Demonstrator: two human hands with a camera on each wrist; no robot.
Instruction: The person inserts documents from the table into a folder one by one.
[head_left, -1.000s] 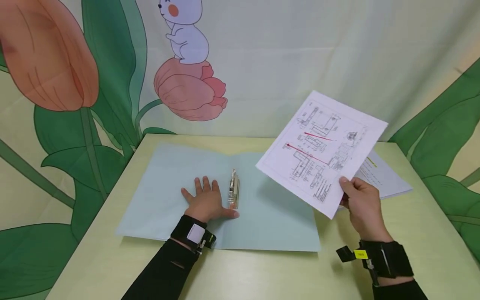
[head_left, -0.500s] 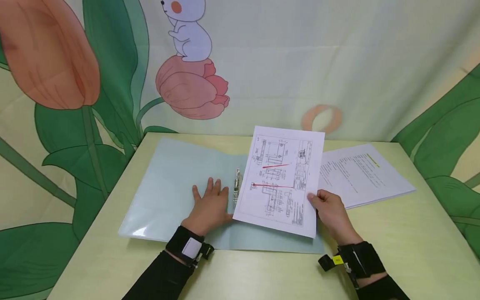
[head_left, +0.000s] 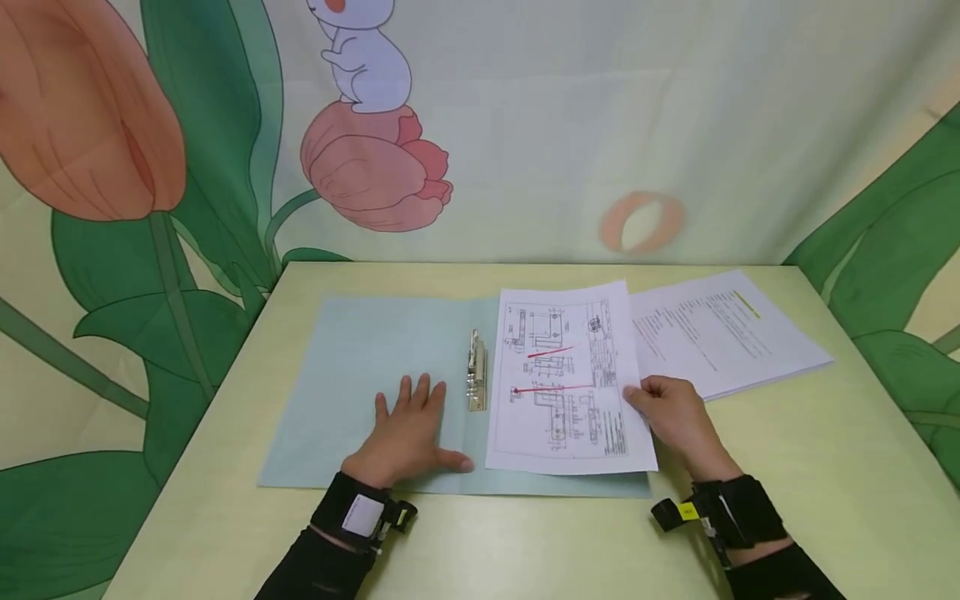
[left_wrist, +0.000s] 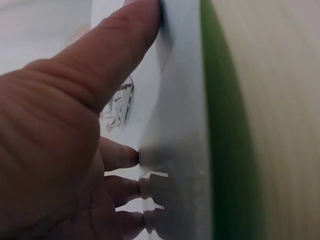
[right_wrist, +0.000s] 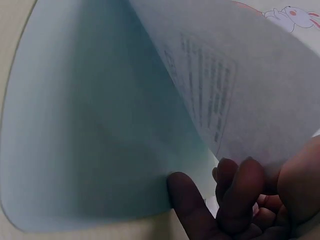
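Sheet (head_left: 570, 379) has swung left and down over the past second, from a tilt near the stack of pages (head_left: 723, 333) to lying over the right half of the folder (head_left: 360, 350). Its left edge is now just beside the clip (head_left: 477, 371), not on it, so lining-up looks under way, fastening not yet done. Right hand (head_left: 678, 417) pinches the sheet's right edge, thumb above, fingers beneath; right wrist view shows that side bowed up. Left hand (head_left: 405, 437) lies spread on the folder's left half, gripping nothing. Materials: thin white paper, line drawings, red strokes; smooth pale-blue folder; narrow, shiny, metallic-looking clip; pale, faintly grained table (head_left: 525, 550).
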